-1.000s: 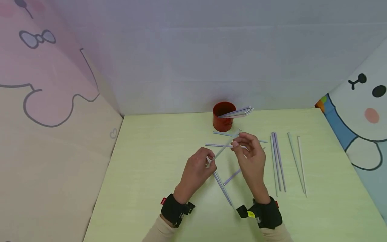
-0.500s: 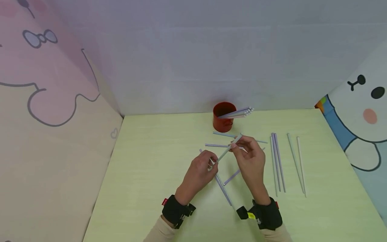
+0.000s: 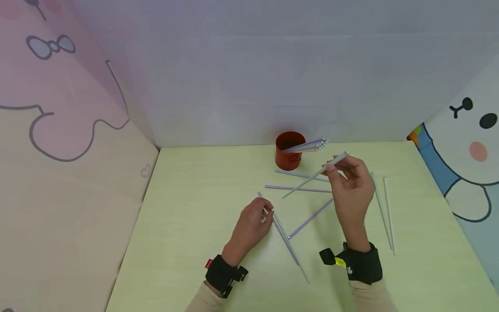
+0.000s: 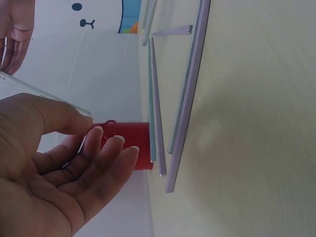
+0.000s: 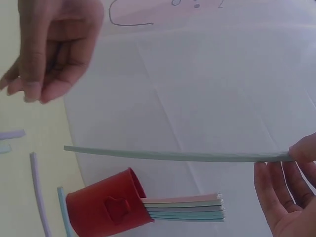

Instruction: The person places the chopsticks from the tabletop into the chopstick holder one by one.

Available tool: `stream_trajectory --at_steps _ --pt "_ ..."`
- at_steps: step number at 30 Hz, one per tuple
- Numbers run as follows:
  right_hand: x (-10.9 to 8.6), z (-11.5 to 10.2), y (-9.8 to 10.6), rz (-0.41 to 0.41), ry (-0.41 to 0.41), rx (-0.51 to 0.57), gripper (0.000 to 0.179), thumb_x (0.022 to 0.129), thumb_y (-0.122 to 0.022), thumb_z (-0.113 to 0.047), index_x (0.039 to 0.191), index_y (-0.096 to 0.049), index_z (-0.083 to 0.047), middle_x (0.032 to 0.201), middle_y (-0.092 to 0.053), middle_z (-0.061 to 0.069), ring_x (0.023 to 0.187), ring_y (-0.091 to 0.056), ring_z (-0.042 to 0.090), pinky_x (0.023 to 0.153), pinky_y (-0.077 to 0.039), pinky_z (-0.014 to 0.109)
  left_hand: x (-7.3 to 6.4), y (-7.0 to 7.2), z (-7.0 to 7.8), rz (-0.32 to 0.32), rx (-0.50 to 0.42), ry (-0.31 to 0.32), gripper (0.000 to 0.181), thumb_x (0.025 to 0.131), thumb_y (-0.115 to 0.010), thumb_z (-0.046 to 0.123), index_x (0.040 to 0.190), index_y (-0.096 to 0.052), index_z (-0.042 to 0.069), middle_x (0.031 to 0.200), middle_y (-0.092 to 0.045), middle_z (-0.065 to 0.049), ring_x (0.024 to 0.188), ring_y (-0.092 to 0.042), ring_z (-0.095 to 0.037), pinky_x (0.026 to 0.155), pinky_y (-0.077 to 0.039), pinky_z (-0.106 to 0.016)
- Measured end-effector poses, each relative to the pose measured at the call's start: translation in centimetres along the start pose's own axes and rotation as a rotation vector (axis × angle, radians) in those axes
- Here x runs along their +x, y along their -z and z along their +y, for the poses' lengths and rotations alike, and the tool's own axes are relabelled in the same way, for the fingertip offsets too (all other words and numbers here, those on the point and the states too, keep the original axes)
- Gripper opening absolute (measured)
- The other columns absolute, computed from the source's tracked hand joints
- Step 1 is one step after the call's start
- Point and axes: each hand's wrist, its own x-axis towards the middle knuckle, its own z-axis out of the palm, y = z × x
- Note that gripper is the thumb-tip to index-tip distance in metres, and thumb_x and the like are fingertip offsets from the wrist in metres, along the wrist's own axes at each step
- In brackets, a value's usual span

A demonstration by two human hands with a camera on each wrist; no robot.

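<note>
My right hand (image 3: 352,190) pinches a pale green chopstick (image 3: 308,179) near its thicker end, between thumb and fingers. The thin end slants down to the left, towards my left hand (image 3: 251,223). In the right wrist view the green chopstick (image 5: 187,157) shows at nearly full length. My left hand has loosely bent fingers with nothing between them; in the left wrist view its thumb (image 4: 74,121) stands apart from the fingertips. Beneath it on the table lie a lilac chopstick (image 3: 287,244) and a pale green one (image 3: 304,274), close together.
A red cup (image 3: 287,158) at the table's back edge holds a bundle of chopsticks (image 3: 312,144) leaning right. Loose chopsticks lie in front of it, including a lilac one (image 3: 309,220). Further right lie a green chopstick (image 3: 382,212) and a white one (image 3: 390,216).
My right hand has moved right and up with the green chopstick, drawing its thin end out of my left hand. The left hand has shifted slightly down and left.
</note>
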Motion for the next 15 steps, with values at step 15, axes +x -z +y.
stream_trajectory --at_steps 15 --pt "5.3 -3.6 -0.2 0.218 0.203 0.065 0.024 0.076 -0.064 0.025 0.098 -0.055 0.026 0.088 -0.061 0.031 0.077 -0.068 0.035 0.071 -0.061 0.036 -0.8 0.1 -3.5 0.051 0.041 0.148 0.011 0.086 -0.066 0.003 0.096 -0.065 0.005 0.087 -0.062 0.000 0.075 -0.063 -0.012 0.065 -0.054 -0.030"
